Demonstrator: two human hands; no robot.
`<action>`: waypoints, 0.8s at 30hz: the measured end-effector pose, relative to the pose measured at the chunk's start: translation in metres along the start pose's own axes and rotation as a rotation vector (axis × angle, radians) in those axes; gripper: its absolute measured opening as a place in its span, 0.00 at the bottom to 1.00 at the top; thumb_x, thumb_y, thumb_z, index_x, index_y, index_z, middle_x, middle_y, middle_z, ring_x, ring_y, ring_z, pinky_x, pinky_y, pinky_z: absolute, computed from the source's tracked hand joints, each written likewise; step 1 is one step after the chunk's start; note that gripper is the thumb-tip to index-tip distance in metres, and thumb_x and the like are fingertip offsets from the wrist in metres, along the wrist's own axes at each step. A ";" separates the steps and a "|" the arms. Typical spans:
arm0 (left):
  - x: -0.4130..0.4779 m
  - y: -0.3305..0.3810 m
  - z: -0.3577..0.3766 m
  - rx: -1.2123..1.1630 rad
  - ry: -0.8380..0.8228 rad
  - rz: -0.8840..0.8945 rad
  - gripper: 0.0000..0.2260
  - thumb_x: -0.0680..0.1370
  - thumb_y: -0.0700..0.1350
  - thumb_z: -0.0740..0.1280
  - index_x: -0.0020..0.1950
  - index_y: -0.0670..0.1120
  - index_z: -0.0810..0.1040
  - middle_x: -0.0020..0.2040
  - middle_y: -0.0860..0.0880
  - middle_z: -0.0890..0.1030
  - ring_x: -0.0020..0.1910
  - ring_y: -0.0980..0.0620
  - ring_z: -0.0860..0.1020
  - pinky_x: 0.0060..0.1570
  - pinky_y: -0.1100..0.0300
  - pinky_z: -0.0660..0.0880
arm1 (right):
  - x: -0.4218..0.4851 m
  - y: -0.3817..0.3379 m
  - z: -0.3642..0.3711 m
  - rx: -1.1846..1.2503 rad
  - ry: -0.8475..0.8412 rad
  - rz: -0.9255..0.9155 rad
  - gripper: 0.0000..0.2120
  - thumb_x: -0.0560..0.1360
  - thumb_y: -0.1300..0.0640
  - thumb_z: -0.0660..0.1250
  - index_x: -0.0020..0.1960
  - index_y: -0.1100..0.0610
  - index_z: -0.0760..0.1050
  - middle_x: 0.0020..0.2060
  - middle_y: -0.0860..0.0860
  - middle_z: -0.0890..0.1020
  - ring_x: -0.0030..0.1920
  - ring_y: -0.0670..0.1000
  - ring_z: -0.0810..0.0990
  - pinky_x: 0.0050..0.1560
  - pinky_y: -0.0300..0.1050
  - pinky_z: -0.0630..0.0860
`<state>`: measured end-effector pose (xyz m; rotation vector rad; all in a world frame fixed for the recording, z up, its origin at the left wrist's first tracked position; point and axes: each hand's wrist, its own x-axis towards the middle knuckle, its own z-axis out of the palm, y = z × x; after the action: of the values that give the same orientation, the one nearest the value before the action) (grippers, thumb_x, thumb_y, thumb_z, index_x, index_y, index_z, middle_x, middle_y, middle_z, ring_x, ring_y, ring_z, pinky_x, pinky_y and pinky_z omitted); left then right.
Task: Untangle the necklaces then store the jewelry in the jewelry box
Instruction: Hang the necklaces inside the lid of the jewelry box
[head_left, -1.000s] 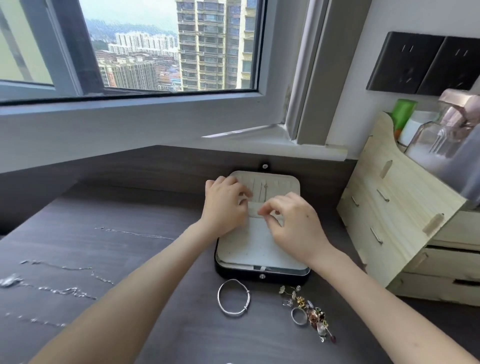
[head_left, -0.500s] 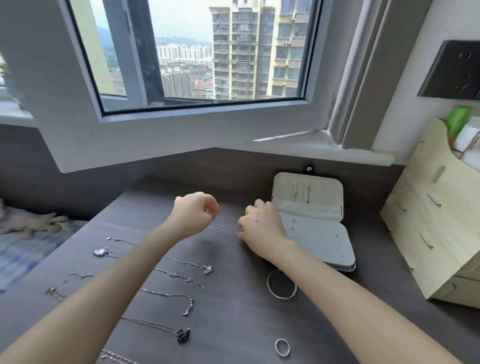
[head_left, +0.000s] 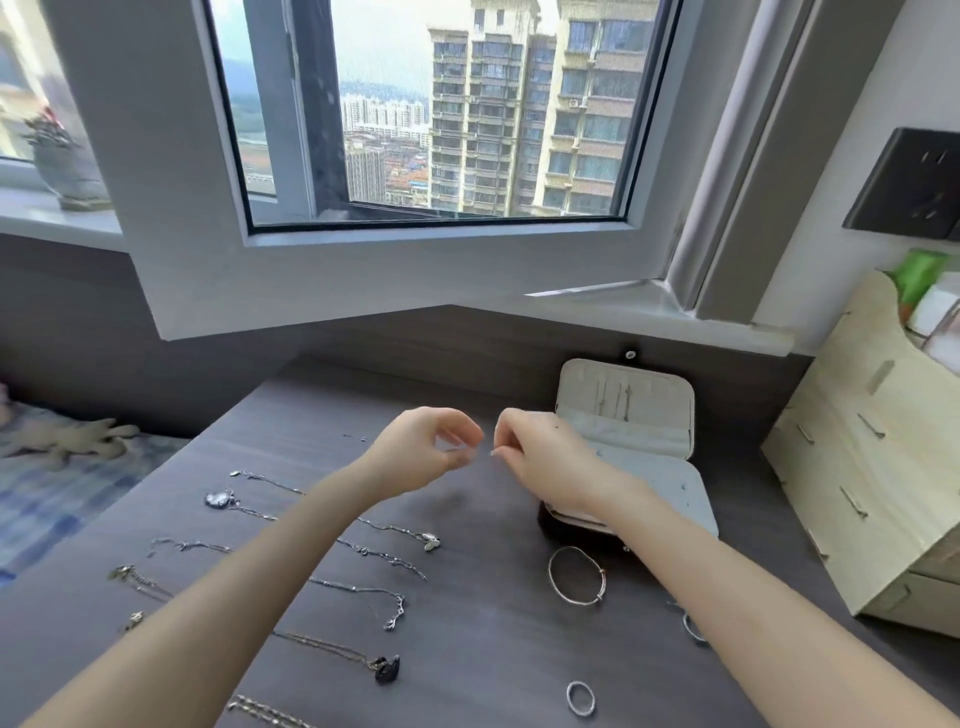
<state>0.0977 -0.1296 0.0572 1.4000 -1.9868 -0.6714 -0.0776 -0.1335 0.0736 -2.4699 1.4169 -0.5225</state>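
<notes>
Pinching a barely visible thin silver chain (head_left: 490, 453) with curled fingers of left hand (head_left: 423, 452) and right hand (head_left: 540, 457), above dark wood-grain counter (head_left: 493, 649), beside open cream-lined jewelry box (head_left: 626, 441). Risking slip from pinch, drop onto laid-out silver necklaces (head_left: 431, 540), re-tangling.

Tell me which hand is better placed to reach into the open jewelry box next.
Right, most likely. The right hand hovers directly beside the open jewelry box, its wrist overlapping the tray in view; the left hand sits farther from it, over the desk.
</notes>
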 end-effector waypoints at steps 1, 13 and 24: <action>-0.002 0.004 0.000 -0.072 -0.024 0.002 0.06 0.73 0.39 0.71 0.46 0.49 0.82 0.44 0.53 0.83 0.45 0.55 0.79 0.50 0.60 0.74 | -0.003 -0.004 -0.010 0.055 -0.009 0.013 0.05 0.76 0.60 0.62 0.42 0.53 0.70 0.37 0.46 0.75 0.41 0.49 0.73 0.41 0.42 0.68; -0.032 0.057 0.000 -0.637 -0.190 0.007 0.03 0.76 0.39 0.68 0.46 0.42 0.81 0.41 0.48 0.84 0.43 0.55 0.82 0.48 0.65 0.75 | -0.033 -0.018 -0.080 0.720 -0.290 0.204 0.11 0.78 0.66 0.57 0.49 0.63 0.78 0.29 0.50 0.75 0.30 0.46 0.69 0.34 0.38 0.65; -0.048 0.081 0.002 -0.733 -0.221 0.006 0.10 0.75 0.48 0.68 0.49 0.42 0.79 0.40 0.46 0.83 0.41 0.51 0.80 0.50 0.55 0.78 | -0.073 -0.028 -0.081 0.461 0.115 0.039 0.09 0.78 0.64 0.59 0.51 0.58 0.78 0.29 0.50 0.78 0.31 0.43 0.73 0.36 0.36 0.69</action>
<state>0.0568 -0.0584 0.1038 0.8932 -1.6247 -1.4213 -0.1239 -0.0592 0.1440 -2.0696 1.2126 -0.8826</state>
